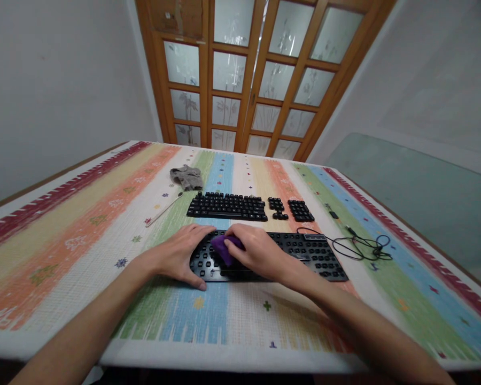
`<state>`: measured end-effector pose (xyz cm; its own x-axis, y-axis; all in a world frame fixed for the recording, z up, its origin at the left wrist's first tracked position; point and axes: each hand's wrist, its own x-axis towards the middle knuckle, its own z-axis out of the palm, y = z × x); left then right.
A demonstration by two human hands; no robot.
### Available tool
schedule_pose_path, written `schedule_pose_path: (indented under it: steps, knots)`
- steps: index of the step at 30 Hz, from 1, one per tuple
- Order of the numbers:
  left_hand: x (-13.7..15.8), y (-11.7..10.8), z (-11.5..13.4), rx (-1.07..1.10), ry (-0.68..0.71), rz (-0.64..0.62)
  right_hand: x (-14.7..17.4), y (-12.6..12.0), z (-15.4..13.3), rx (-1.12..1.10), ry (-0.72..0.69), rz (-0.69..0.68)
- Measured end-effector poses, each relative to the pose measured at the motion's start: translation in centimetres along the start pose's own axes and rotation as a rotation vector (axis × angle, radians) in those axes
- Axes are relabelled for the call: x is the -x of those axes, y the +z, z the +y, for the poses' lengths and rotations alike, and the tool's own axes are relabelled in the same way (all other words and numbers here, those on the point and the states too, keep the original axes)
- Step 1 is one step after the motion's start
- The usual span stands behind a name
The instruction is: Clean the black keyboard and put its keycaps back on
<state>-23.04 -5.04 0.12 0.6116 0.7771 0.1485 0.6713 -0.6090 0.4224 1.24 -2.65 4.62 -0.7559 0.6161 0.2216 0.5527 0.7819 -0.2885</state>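
Observation:
A black keyboard base [324, 259] with its keycaps off lies on the table in front of me, rows of bare switches showing. My left hand [180, 254] clasps its left end, fingers along the far edge and thumb at the near edge. In my right hand [254, 251] a purple cloth [226, 250] is bunched up, pressed onto the left part of the switches. The hand and cloth hide the middle of the base. Just beyond it, the removed black keycaps [226, 206] are laid out in keyboard order, with smaller groups of keycaps [300, 210] to the right.
A grey cloth [186, 177] lies crumpled at the far left, near a thin white-handled brush [164, 209]. The keyboard's cable [361, 246] is looped on the right, and a small black piece [333, 215] lies beyond it. A striped tablecloth [84, 256] covers the table.

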Motion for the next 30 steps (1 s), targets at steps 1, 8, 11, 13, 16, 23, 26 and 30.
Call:
schedule_pose_path:
  steps: [1,8,11,13,16,23,26,30]
  knots:
    - [0.0,0.1,-0.1,-0.004,-0.002,0.0,-0.3,0.7,-0.3,0.025,-0.074,-0.024]
    - [-0.1,-0.1,0.0,0.001,-0.044,-0.02,-0.8,2.7,-0.6,0.244,-0.362,-0.295]
    - [-0.1,-0.2,0.2,0.002,-0.053,-0.028,-0.8,2.1,-0.2,0.246,-0.368,-0.353]
    - [-0.1,-0.3,0.3,0.0,-0.059,-0.032,-1.0,1.6,0.0,0.232,-0.373,-0.375]
    - [-0.2,-0.3,0.4,-0.006,-0.065,-0.03,-1.5,1.1,0.1,0.177,-0.39,-0.416]
    - [-0.4,-0.6,0.6,0.007,-0.08,-0.047,-1.8,0.1,1.7,0.031,-0.329,-0.524]
    - [-0.3,-0.5,0.4,0.019,-0.08,-0.045,-1.1,-0.6,3.2,-0.034,-0.217,-0.569]
    - [-0.3,-0.3,0.2,0.03,-0.085,-0.046,0.3,-1.7,5.0,-0.109,-0.072,-0.599]
